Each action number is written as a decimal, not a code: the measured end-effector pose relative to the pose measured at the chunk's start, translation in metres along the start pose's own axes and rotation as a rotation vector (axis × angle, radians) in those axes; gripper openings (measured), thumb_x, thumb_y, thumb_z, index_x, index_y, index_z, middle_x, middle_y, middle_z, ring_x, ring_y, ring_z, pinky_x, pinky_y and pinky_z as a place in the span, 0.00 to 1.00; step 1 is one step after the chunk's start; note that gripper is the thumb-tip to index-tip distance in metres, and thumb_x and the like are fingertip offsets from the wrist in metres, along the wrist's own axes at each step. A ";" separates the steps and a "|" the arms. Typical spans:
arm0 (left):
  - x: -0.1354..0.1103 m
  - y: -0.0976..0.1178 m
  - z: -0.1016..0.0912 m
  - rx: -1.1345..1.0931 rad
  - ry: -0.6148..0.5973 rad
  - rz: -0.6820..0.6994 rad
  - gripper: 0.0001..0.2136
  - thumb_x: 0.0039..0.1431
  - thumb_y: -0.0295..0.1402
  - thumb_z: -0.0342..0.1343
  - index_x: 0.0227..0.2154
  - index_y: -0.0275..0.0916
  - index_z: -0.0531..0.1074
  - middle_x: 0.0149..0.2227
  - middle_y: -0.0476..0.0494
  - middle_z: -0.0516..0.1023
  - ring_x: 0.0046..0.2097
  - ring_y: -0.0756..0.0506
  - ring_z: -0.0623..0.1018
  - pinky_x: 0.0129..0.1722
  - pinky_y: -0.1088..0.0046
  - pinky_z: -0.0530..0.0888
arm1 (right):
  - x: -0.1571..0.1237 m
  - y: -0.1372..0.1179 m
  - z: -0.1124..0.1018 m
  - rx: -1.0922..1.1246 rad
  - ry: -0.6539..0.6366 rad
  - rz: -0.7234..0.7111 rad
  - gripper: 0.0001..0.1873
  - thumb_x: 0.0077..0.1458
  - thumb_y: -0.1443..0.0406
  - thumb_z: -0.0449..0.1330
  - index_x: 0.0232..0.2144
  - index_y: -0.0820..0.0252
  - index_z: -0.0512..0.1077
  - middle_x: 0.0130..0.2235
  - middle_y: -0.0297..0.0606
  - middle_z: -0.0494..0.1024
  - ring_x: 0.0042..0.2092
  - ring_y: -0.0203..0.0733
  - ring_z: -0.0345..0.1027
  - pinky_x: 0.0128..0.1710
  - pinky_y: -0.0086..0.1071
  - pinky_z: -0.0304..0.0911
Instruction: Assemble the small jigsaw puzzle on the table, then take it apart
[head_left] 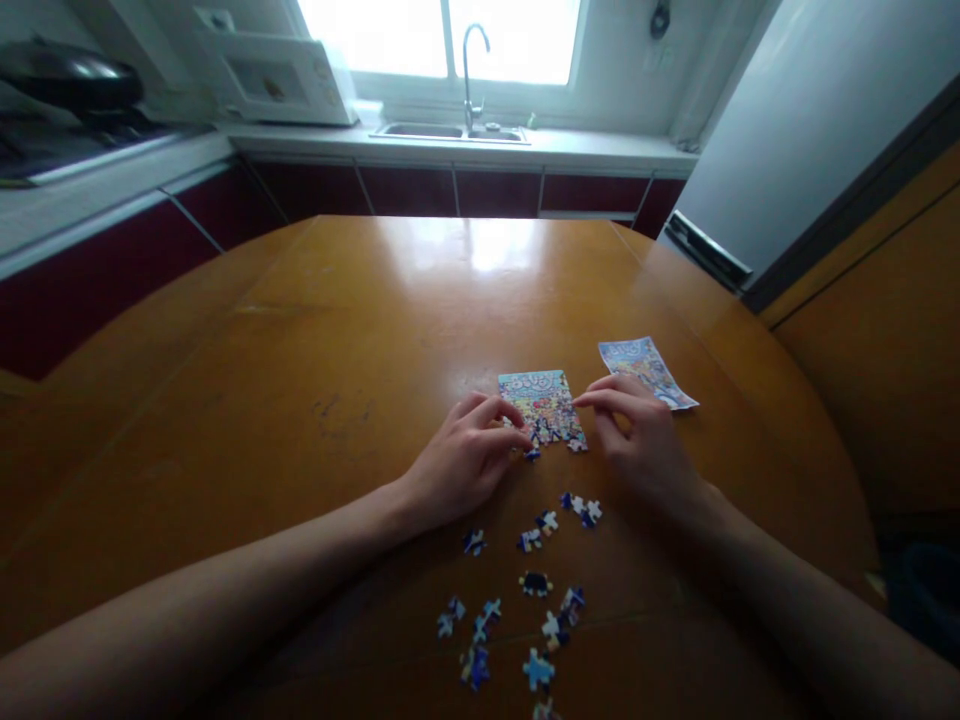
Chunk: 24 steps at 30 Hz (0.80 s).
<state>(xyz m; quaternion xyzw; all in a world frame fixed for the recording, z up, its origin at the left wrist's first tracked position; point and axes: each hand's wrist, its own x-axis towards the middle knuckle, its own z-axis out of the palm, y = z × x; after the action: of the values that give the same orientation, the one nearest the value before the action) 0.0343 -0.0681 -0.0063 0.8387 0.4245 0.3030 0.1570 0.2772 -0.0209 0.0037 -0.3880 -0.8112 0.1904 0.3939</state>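
Loose pieces (536,585) nearest; left hand (461,460) fingers curled at puzzle (541,400), grip unclear; right hand (645,445) fingers together alongside

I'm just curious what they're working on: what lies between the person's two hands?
In the head view, a partly assembled jigsaw puzzle lies between the left hand and the right hand, both reaching its edges.

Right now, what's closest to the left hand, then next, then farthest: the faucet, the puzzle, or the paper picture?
1. Puzzle: touching the left hand, on its right.
2. Paper picture: farther right, beyond the right hand.
3. Faucet: far back, by the window.
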 end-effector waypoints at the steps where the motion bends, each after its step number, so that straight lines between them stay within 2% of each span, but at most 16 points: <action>1: 0.000 0.000 0.000 0.007 -0.011 0.011 0.14 0.62 0.22 0.53 0.41 0.47 0.79 0.47 0.44 0.75 0.50 0.41 0.69 0.53 0.56 0.70 | 0.001 0.003 -0.002 0.004 0.020 0.029 0.12 0.58 0.74 0.55 0.34 0.57 0.77 0.37 0.41 0.76 0.43 0.47 0.69 0.45 0.43 0.65; 7: 0.002 -0.001 0.000 0.005 -0.051 0.000 0.14 0.64 0.23 0.53 0.41 0.48 0.80 0.47 0.44 0.75 0.50 0.41 0.69 0.52 0.55 0.71 | 0.004 0.007 -0.009 0.031 0.018 0.075 0.12 0.57 0.74 0.56 0.33 0.57 0.77 0.36 0.41 0.77 0.42 0.46 0.70 0.44 0.42 0.65; 13: 0.002 -0.002 0.001 -0.004 -0.022 -0.012 0.16 0.63 0.22 0.53 0.42 0.49 0.80 0.48 0.43 0.74 0.51 0.41 0.68 0.53 0.55 0.71 | 0.005 0.004 -0.011 0.049 0.045 0.073 0.11 0.57 0.73 0.56 0.31 0.56 0.77 0.35 0.40 0.78 0.42 0.46 0.70 0.43 0.42 0.65; 17: 0.001 -0.004 0.002 -0.013 -0.031 -0.021 0.16 0.63 0.22 0.53 0.41 0.50 0.81 0.48 0.44 0.74 0.51 0.41 0.68 0.53 0.56 0.71 | 0.004 0.003 -0.011 0.065 0.052 0.081 0.11 0.56 0.73 0.56 0.31 0.56 0.77 0.35 0.40 0.78 0.40 0.46 0.70 0.38 0.40 0.65; 21: 0.001 -0.005 0.002 -0.021 0.013 -0.024 0.19 0.60 0.19 0.52 0.43 0.49 0.81 0.48 0.44 0.74 0.51 0.42 0.68 0.52 0.57 0.71 | 0.003 0.000 -0.010 0.084 0.054 0.083 0.11 0.55 0.73 0.56 0.30 0.57 0.77 0.34 0.40 0.78 0.40 0.46 0.70 0.37 0.39 0.64; 24: 0.001 -0.005 0.003 -0.012 0.013 -0.025 0.17 0.61 0.21 0.54 0.40 0.50 0.82 0.48 0.44 0.74 0.51 0.41 0.68 0.52 0.57 0.71 | 0.003 0.000 -0.011 0.084 0.053 0.084 0.11 0.55 0.73 0.56 0.30 0.57 0.77 0.34 0.39 0.78 0.39 0.46 0.70 0.37 0.40 0.64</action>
<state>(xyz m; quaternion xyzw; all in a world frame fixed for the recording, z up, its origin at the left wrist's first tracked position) 0.0339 -0.0642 -0.0107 0.8303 0.4342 0.3089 0.1630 0.2844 -0.0186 0.0125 -0.4096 -0.7750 0.2302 0.4226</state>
